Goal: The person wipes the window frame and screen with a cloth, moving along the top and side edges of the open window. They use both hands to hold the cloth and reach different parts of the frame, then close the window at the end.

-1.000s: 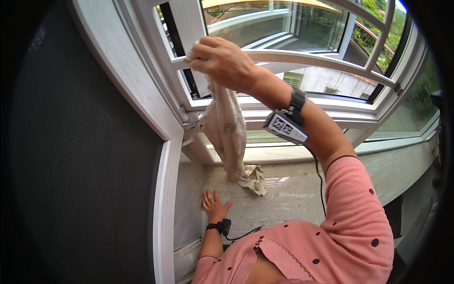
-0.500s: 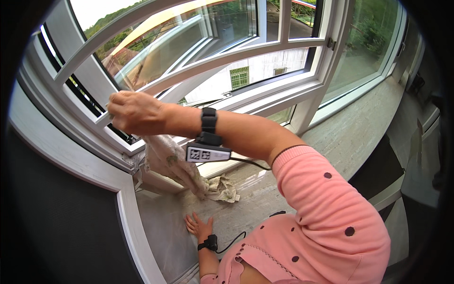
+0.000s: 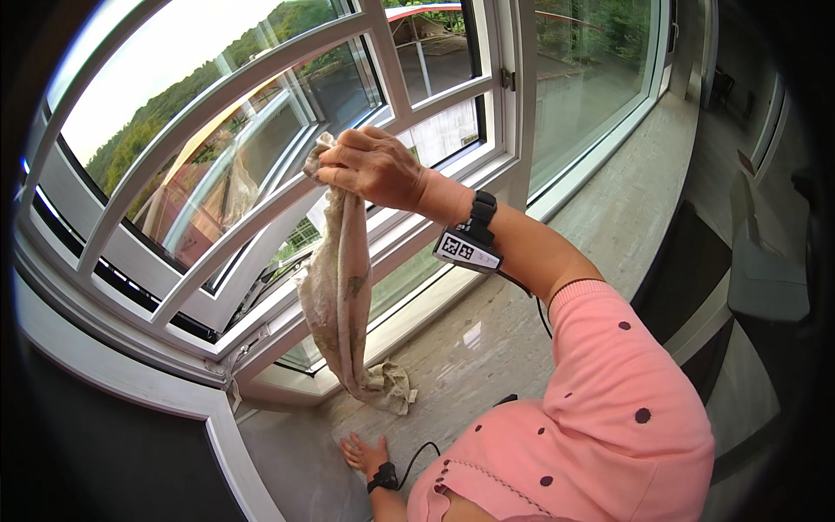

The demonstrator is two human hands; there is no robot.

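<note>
My right hand (image 3: 376,168) is closed on the top end of a pale, stained cloth (image 3: 335,291) with faded green marks. The hand is raised in front of a white bar of the window grille (image 3: 239,233); whether it touches the bar I cannot tell. From my fingers the cloth hangs down in long folds, and its crumpled lower end lies on the grey stone sill (image 3: 461,365). Lower down, my left hand (image 3: 365,454) lies flat on the sill surface, fingers spread, holding nothing.
Beyond the grille, a white-framed window sash (image 3: 261,287) stands swung outward. A fixed glass pane (image 3: 591,96) is to the right. At the left is a dark screen panel (image 3: 113,435) in a white frame. A dark grey object (image 3: 770,270) stands at the far right.
My right hand has moved right along the grille, drawing the upper part of the cloth with it. The view has shifted. My left hand stays flat on the sill.
</note>
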